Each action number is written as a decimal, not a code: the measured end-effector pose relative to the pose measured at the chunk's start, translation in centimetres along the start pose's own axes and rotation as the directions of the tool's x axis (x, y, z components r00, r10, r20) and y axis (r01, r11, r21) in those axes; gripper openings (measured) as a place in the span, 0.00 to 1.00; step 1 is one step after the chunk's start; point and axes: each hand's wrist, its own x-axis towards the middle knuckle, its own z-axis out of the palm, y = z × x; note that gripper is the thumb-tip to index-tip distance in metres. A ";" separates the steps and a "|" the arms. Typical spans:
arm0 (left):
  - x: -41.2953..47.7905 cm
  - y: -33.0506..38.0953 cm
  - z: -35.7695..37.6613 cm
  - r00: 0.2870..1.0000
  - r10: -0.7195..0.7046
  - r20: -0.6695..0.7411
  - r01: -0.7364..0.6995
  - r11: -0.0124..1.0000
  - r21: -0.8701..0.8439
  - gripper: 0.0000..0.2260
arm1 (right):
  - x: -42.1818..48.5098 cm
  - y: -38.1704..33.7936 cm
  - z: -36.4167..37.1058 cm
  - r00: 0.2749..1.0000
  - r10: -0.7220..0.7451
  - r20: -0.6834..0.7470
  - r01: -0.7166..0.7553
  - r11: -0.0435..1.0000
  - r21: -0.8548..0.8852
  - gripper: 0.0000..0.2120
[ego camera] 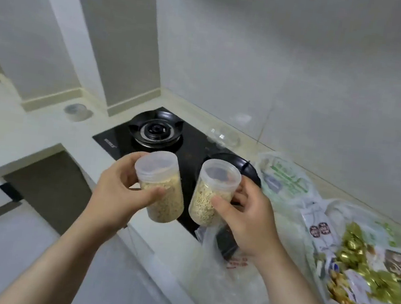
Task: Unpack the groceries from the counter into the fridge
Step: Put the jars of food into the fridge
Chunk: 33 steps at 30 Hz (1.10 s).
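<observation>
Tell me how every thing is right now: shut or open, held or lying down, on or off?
Left jar: lid on, partly full of grains, tilted, held in the left hand.
Right jar: lid on, partly full of grains, tilted, held in the right hand.
Back burner: no flame showing.
Bag of gold sweets: lying on the counter, untouched.
Green-printed bag: crumpled on the counter.

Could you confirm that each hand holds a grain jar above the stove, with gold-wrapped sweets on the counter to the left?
No: the head view shows the gold-wrapped sweets on the counter to the right. The left hand and right hand do hold the left jar and right jar above the stove.
</observation>
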 end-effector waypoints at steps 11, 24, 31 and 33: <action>-12.6 3.5 -20.9 0.869 0.032 -0.494 0.003 0.997 0.071 0.31 | -1.0 -10.2 20.0 0.825 -0.243 0.510 0.209 0.970 0.125 0.19; -24.4 5.7 -29.4 0.288 0.033 -0.957 0.092 0.994 0.062 0.33 | -1.6 -15.7 40.4 0.285 -0.410 0.866 0.254 0.904 0.344 0.20; -34.2 7.5 -26.7 -0.095 0.083 -0.992 0.207 0.976 0.062 0.30 | -9.9 -19.3 46.7 -0.129 -0.492 0.861 0.164 0.846 0.508 0.18; -37.7 8.0 -25.2 -0.197 0.102 -0.975 0.216 0.975 0.058 0.31 | -13.4 -20.2 47.2 -0.230 -0.501 0.835 0.139 0.832 0.537 0.19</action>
